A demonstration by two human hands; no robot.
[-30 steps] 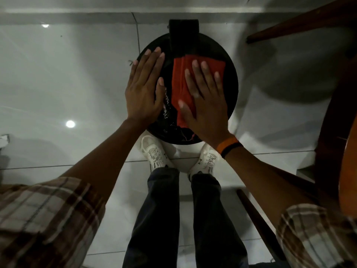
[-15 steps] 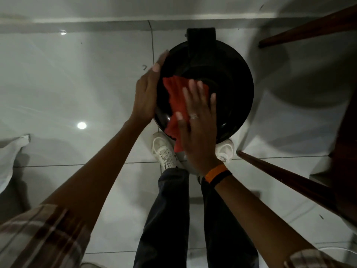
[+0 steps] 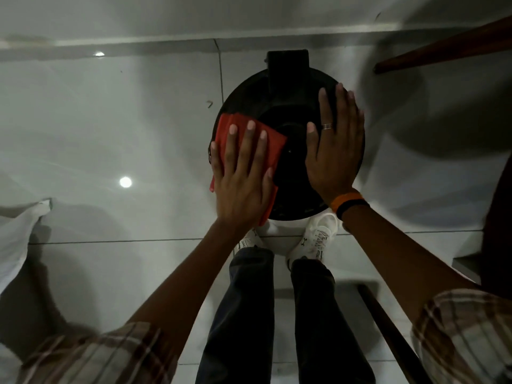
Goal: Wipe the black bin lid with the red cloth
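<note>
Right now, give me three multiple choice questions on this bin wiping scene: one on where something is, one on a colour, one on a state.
1. Where on the black bin lid does the red cloth lie?
A. left part
B. right part
C. on the hinge block

2. What colour is the band nearest the right hand?
A. green
B. orange
C. white

3. How does the left hand meet the cloth?
A. pinches one corner in the air
B. presses it flat, fingers spread
C. does not touch it

Answers: 1 A, the cloth covers the lid's left edge. 2 B, an orange band circles the wrist beside a black one. 3 B, the palm and spread fingers lie on the cloth.
</note>
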